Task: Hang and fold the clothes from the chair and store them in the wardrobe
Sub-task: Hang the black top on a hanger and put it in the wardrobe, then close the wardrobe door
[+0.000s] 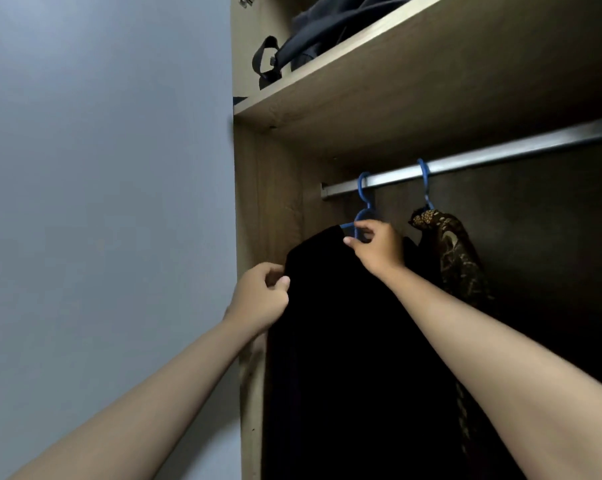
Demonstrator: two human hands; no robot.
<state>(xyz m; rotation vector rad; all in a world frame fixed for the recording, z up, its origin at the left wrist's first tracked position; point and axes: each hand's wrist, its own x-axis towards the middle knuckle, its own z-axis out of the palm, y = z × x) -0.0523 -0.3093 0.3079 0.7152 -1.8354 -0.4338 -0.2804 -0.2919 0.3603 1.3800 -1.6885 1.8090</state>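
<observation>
Hanging step: right hand (375, 247) fingers pinch the blue plastic hanger (363, 216), hooked on the metal rail (500, 154); left hand (261, 296) fingers pinch the black garment (344, 341) edge. Next, likely straighten fabric below both hands.

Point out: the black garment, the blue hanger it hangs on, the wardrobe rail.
black garment (344, 341), head view, middle of the hanging cloth
blue hanger (362, 188), head view, hook looped over the rail
wardrobe rail (500, 155), head view, bare metal stretch

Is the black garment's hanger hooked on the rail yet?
Yes, the blue hanger carrying the black garment is hooked over the metal rail.
</observation>
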